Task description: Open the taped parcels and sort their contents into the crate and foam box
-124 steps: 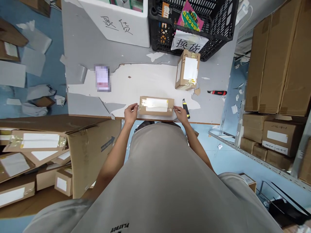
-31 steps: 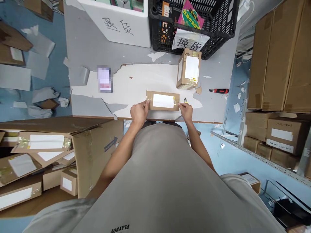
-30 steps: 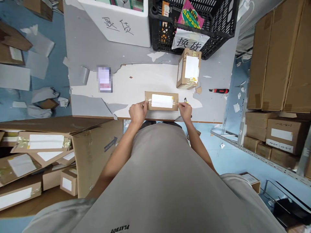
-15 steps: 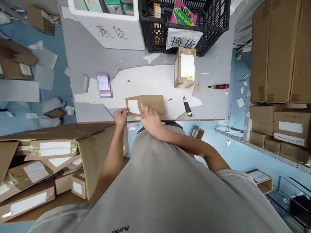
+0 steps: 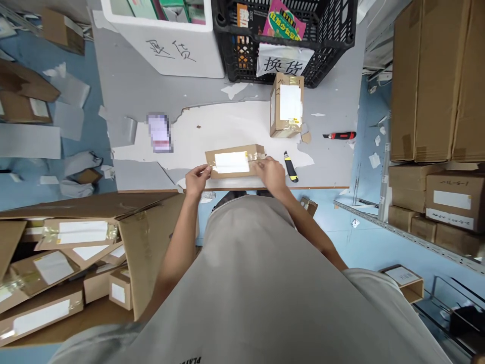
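A slim brown cardboard box [image 5: 227,176] with a white label [image 5: 232,162] and clear tape lies between my hands near the table's front edge. My left hand [image 5: 197,179] pinches its left end between thumb and fingers. At the right end, the fingers of my right hand [image 5: 272,175] are closed on the taped corner. Just right of that hand lies a yellow-and-black box cutter [image 5: 291,167]. A taller taped carton [image 5: 290,103] with a white label stands behind it. Off to the left on the table is a blurred phone-like thing [image 5: 159,133].
At the back stand a white bin [image 5: 178,50] and a black plastic crate [image 5: 328,60], both holding packages. A red-and-black box cutter [image 5: 341,135] lies at the right. A big open carton [image 5: 151,247] of parcels is at my lower left; stacked boxes [image 5: 435,91] stand right.
The slim box now shows its full white label and tilts slightly. My right hand has moved right, from the box's middle to its right end; my left hand has shifted slightly right.
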`<action>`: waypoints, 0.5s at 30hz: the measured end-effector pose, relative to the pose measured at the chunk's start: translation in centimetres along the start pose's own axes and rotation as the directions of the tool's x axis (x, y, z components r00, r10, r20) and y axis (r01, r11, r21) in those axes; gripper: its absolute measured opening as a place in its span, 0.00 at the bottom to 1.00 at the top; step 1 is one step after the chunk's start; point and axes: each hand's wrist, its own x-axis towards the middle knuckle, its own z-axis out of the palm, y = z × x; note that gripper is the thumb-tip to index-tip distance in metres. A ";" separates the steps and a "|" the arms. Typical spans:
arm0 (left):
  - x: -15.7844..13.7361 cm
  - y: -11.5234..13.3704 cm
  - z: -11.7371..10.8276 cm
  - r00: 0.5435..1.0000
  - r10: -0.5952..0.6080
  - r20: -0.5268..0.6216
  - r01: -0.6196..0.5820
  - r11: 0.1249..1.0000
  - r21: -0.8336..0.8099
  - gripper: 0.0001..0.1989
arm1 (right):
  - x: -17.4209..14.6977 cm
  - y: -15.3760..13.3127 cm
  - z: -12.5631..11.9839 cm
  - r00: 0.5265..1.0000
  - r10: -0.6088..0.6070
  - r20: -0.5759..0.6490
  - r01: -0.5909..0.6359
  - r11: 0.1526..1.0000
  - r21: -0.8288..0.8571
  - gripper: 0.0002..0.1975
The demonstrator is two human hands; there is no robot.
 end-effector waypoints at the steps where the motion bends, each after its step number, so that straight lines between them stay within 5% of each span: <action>1: 0.0 0.3 0.7 0.999 0.023 0.033 -0.023 1.000 0.003 0.21 | 0.7 1.8 0.0 0.997 0.079 0.003 -0.079 0.996 0.047 0.16; 5: 0.3 1.7 2.9 0.991 0.110 0.081 -0.119 0.986 0.116 0.20 | 2.2 6.6 0.6 0.974 0.228 0.003 -0.223 0.950 0.219 0.11; 10: 0.1 2.1 2.8 0.967 0.227 0.119 -0.239 0.966 0.100 0.18 | 1.0 8.5 1.7 0.977 0.176 -0.118 -0.128 0.934 0.333 0.08; 15: -1.7 0.2 2.5 0.980 0.072 0.184 -0.096 0.987 0.128 0.17 | -0.4 9.6 3.4 0.973 0.229 -0.029 -0.210 0.932 0.296 0.04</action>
